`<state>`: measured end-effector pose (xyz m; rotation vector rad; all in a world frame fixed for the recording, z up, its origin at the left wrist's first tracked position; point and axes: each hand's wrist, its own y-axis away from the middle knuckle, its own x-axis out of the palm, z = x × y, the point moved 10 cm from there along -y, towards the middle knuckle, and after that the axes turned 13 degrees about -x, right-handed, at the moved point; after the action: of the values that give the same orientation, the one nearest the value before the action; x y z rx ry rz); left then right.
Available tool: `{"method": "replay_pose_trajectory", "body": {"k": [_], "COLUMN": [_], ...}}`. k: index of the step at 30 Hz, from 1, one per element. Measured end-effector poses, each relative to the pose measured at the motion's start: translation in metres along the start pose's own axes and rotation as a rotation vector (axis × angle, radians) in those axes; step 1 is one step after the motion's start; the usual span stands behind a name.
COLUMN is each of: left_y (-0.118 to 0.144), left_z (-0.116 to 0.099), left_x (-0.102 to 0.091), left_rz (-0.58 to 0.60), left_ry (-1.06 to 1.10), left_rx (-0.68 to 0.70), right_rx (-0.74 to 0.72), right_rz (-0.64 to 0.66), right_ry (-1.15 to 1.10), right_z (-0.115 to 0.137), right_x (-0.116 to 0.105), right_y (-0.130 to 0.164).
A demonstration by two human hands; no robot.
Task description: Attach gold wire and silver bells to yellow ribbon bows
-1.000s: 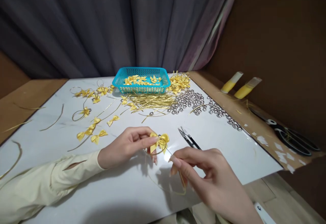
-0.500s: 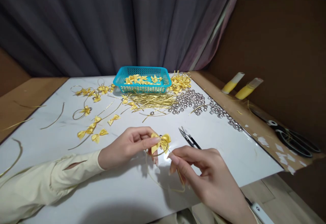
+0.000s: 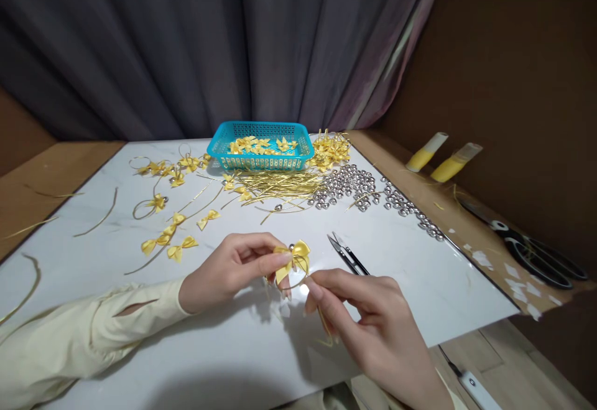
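Yellow satin, folded into a small bow (image 3: 293, 257) with a tiny silver bell at its knot, was pinched between the thumb and forefinger of the left hand (image 3: 228, 271), held just above the white tabletop (image 3: 410, 273) near its front edge. The right hand (image 3: 373, 329) was closed on a thin gold cord (image 3: 325, 329), its fingertips almost touching the bow from below; the cord looped down under that hand towards the front edge (how it joined the bow could not be made out).

Just beyond the right hand lay small black thread snips (image 3: 347, 254), blades pointing towards the back edge. At the back edge, about the middle, stood a turquoise basket (image 3: 259, 161) with more yellow bows in it. In front of it lay a bundle of gold cords (image 3: 280, 185), and to the right of those a scatter of silver bells (image 3: 354, 187) trailing towards the right edge. Loose bows (image 3: 168, 242) and cord loops were spread over the left half of the tabletop.

Off the right edge, on the brown surface, lay large black scissors (image 3: 532, 249) and, further back, two yellow tubes (image 3: 441, 156) (white-capped, lying side by side).
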<state>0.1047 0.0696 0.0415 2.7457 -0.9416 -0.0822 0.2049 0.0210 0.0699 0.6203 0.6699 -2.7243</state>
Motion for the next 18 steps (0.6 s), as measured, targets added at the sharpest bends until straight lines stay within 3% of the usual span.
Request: {"method": "replay_pose_trajectory", "body": {"k": [18], "left_y": [0.0023], "left_z": [-0.0006], "left_x": [0.0051], "left_rz": [0.11], "left_ry": [0.143], "left_rx": [-0.025], "right_rx": [-0.092], "right_rz": [-0.005], "right_ry": [-0.086], "right_z": [-0.0003], "right_x": [0.0005], "right_y": [-0.0042]}}
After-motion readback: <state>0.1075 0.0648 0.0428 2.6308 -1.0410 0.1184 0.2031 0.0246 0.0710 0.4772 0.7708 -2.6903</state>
